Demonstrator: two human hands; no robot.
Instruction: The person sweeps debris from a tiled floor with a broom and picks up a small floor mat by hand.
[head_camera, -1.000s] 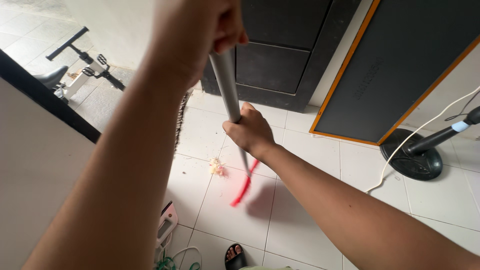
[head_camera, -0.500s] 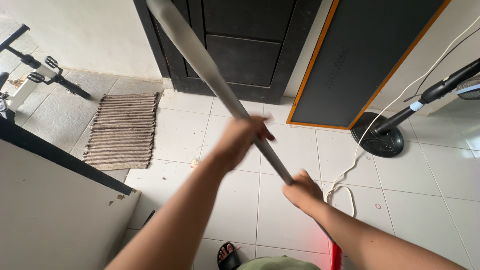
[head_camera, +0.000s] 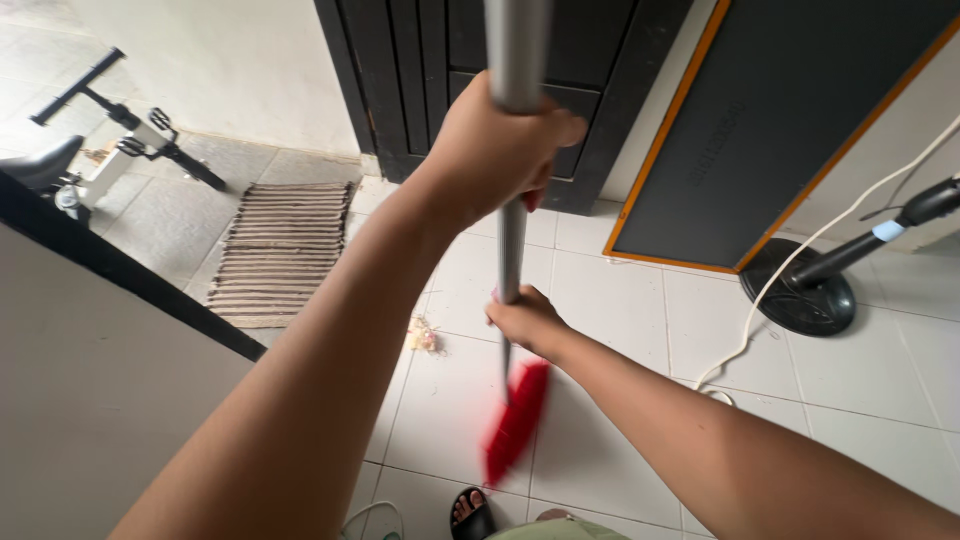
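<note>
Now | broom (head_camera: 512, 250) upright, red head down | both hands gripping handle

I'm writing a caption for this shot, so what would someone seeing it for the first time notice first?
First, the grey broom handle running down the middle, gripped high by the left hand and lower by the right hand. Next, the blurred red broom head on the white tiled floor, with a small pile of debris to its left. Behind stands a black door, with a striped mat at the left.
</note>
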